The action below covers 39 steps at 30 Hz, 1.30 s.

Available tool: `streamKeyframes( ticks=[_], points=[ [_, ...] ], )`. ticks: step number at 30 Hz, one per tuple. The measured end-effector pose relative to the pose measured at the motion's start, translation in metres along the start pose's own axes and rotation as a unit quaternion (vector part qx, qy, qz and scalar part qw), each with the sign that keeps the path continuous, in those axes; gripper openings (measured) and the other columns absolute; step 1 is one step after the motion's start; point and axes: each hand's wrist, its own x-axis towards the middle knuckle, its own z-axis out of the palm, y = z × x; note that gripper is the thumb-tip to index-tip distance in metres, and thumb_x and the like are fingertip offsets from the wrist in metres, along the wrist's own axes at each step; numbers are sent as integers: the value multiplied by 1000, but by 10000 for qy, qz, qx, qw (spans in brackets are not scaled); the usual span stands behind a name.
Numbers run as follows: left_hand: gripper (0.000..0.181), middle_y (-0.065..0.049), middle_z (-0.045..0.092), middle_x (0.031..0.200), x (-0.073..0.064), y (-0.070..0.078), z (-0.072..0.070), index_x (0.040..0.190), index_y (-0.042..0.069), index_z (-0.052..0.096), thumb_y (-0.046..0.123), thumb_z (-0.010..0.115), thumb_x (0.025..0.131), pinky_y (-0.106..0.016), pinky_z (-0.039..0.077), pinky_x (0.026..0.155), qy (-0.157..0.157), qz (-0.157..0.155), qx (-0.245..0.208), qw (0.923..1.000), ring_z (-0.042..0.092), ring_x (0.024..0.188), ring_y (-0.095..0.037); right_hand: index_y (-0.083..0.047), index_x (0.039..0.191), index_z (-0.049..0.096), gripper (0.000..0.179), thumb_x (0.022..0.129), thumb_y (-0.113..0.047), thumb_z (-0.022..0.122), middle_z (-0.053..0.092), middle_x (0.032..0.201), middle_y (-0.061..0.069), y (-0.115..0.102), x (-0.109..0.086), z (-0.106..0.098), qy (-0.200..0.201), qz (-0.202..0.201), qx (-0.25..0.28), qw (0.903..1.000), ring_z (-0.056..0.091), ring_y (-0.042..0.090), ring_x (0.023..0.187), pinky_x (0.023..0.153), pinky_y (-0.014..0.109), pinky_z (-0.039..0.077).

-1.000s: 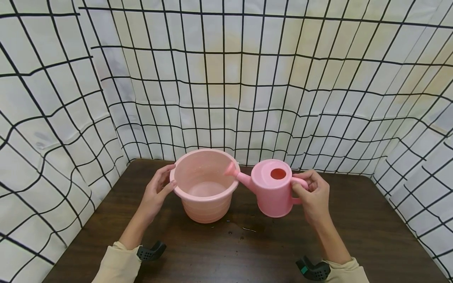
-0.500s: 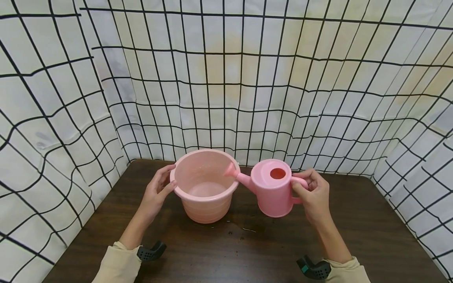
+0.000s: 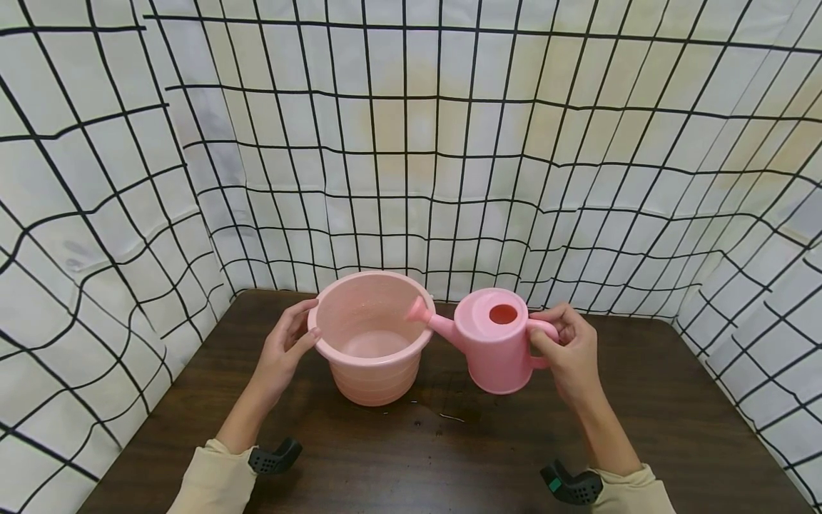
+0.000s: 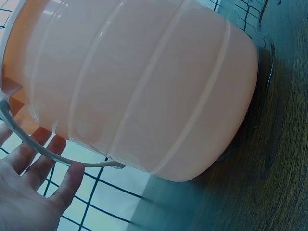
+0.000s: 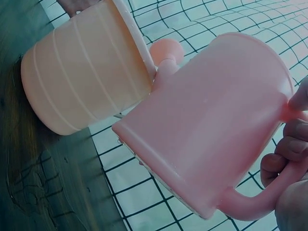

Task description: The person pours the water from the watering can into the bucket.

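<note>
A pale pink plastic bucket (image 3: 375, 378) stands upright on the dark table in the head view. My left hand (image 3: 280, 348) holds its rim at the left, the thumb at the near side; in the left wrist view the fingers (image 4: 57, 144) reach around the rim. My right hand (image 3: 570, 353) grips the handle of a pink watering can (image 3: 497, 357), which hangs above the table right of the bucket. The can's spout points left, its rose (image 3: 420, 310) over the bucket's right rim. No water stream shows from the rose. Drops hang from the can's base in the right wrist view.
Small water spots (image 3: 452, 417) lie on the dark wooden table (image 3: 398, 467) in front of the bucket and can. White sheets with a black grid (image 3: 411, 164) enclose the table at the back and both sides. A black wrist device (image 3: 275, 455) sits at each sleeve.
Both hands, the bucket and the watering can hold nearly the same places; the can and right hand have shifted only very slightly.
</note>
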Motion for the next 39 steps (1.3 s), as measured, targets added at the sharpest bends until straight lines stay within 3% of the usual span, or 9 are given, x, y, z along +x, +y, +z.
streamKeyframes(
  ticks=[10,20,35,39],
  points=[
    [47,-10,43,151,0,-1,-1,145,16,39,15,50,99,-19,34,100,0,-56,47,10000,45,125,-1,8,96,56,12,85,12,60,70,82,1,0,1,-2,-155,38,-33,9999,63,10,66,51,38,56],
    [47,-11,44,150,0,-1,-1,145,15,39,14,50,99,-15,36,97,-2,-7,24,10000,46,123,-1,12,98,55,13,85,12,60,68,80,2,-2,3,-3,-293,-48,-108,9995,60,13,64,52,37,57],
    [48,-7,43,152,0,-1,-1,145,18,38,16,51,99,-31,34,104,-17,-121,122,9999,45,125,-1,13,99,56,14,86,12,59,67,80,1,-1,5,-6,-455,-180,-135,9987,57,16,64,55,36,58],
    [48,-7,43,152,0,-1,-1,145,18,39,17,51,99,-30,34,104,-17,-130,132,9998,44,125,-1,14,99,55,14,85,12,59,67,80,1,-1,5,-6,-465,-217,-147,9986,57,14,64,55,35,58]
  ],
)
